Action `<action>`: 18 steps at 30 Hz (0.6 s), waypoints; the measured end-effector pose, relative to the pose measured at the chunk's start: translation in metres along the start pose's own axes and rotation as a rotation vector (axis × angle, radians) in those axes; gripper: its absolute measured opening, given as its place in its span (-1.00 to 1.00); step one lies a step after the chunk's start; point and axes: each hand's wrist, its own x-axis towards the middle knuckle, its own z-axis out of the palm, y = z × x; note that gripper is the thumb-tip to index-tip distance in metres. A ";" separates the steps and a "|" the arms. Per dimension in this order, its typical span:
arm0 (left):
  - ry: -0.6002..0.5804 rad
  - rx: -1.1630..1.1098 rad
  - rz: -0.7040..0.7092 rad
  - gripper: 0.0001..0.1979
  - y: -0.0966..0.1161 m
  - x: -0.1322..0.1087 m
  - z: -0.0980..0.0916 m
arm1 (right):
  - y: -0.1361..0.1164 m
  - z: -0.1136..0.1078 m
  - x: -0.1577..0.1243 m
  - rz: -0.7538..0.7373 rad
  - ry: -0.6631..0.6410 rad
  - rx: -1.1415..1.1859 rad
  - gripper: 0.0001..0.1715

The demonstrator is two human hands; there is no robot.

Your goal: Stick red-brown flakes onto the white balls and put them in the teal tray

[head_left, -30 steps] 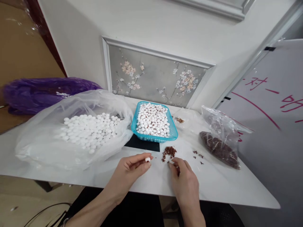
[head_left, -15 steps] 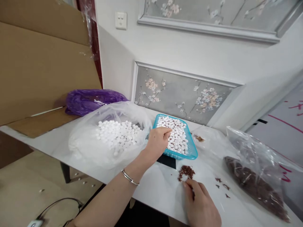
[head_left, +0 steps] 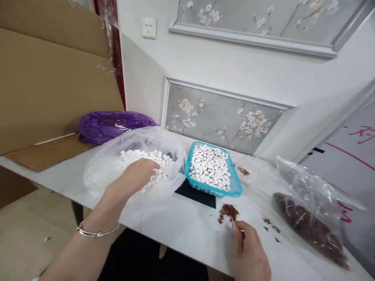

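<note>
My left hand (head_left: 140, 173), wearing a silver bangle at the wrist, reaches over the clear plastic bag (head_left: 102, 177) of small white balls (head_left: 136, 156). Its fingers curl down together among the balls, and the fingertips are partly hidden. Low on the right, my right hand (head_left: 252, 249) rests at the table with thumb and forefinger pinched; what lies between them is too small to make out. Just beyond those fingertips is a little heap of reddish-brown bits (head_left: 229, 212). Between and behind the hands stands a blue plastic basket (head_left: 237, 187) filled with white balls, brown specks showing among them.
A knotted clear bag of dark brown material (head_left: 310, 226) lies at the right, near several loose brown bits (head_left: 275, 229). Under the basket's front is a black flat piece (head_left: 196, 194). A purple bag (head_left: 99, 128) and cardboard (head_left: 58, 78) stand at left.
My left hand has moved left, from over the blue basket to the balls in the clear bag. My right hand stays by the brown heap, still pinched.
</note>
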 end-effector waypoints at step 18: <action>-0.291 -1.131 -0.209 -0.78 0.064 -0.051 0.033 | -0.042 -0.012 -0.013 0.087 -0.263 1.014 -0.72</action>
